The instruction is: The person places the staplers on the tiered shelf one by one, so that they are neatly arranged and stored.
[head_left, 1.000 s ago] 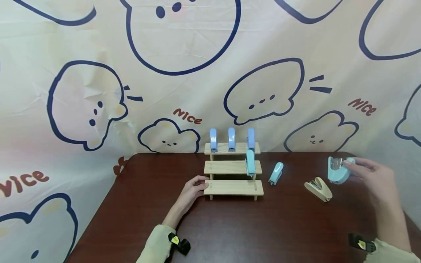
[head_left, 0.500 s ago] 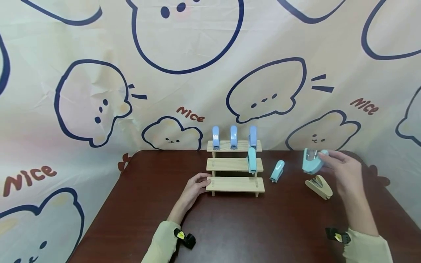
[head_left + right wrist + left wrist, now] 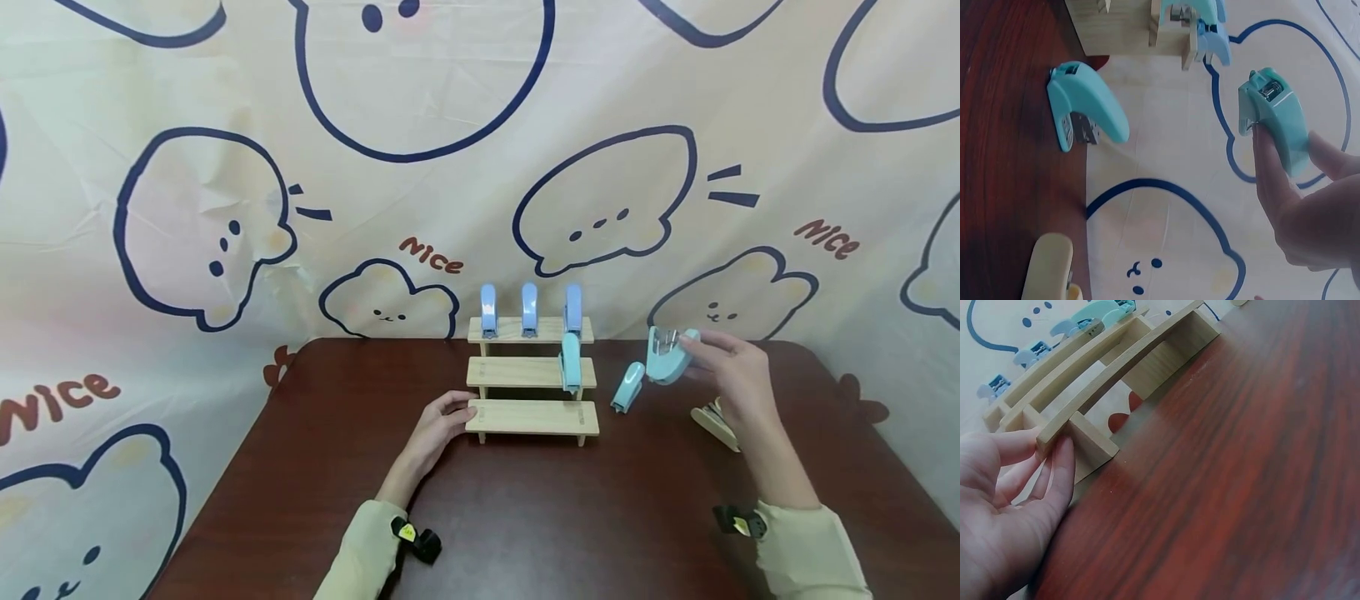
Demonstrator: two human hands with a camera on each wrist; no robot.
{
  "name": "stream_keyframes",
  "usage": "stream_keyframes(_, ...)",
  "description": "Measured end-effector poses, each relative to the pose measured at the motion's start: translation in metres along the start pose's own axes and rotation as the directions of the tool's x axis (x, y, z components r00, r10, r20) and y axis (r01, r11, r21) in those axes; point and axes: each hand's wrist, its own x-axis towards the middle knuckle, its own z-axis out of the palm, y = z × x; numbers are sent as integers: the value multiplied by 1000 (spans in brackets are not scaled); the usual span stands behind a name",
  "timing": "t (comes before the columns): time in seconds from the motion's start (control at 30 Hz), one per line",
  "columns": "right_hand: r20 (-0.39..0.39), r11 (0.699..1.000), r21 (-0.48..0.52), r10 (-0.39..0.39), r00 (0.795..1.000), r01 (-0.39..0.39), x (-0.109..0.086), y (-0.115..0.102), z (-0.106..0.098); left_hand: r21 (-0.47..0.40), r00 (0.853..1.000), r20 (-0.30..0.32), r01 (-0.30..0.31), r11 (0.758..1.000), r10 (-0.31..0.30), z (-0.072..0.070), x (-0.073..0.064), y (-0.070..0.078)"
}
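In the head view my left hand [image 3: 437,429] pinches the left end of the lowest step of a three-tier wooden stand [image 3: 532,417]. The left wrist view shows the thumb and fingers on that board's corner [image 3: 1047,439]. My right hand [image 3: 733,375] holds a turquoise mini stapler [image 3: 667,357] above the table, right of the stand. From the right wrist view, thumb and fingers grip the held stapler's body [image 3: 1285,122] by its rear part. Another turquoise stapler [image 3: 628,387] stands on the table just below it. On the middle step sits a third turquoise stapler [image 3: 571,363].
Three blue staplers [image 3: 529,311] stand in a row on the top step. A cream stapler [image 3: 715,427] lies on the dark wooden table [image 3: 570,508], partly hidden by the right hand. A patterned cloth [image 3: 420,200] hangs behind the table.
My right hand has carried the turquoise stapler leftward from the table's right side, past the cream stapler, toward the stand. My left hand keeps its hold on the stand.
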Motion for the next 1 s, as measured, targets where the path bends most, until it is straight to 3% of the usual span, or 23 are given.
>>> stream_keyframes(0.53, 87, 986, -137, -79, 993, 90, 4, -14, 50, -5, 999, -39, 9, 1000, -9, 2, 1, 1)
stream_keyframes(1.0, 141, 973, -216, -52, 989, 82, 7, -16, 99, -6, 999, -36, 8, 1000, -8, 1, 2, 0)
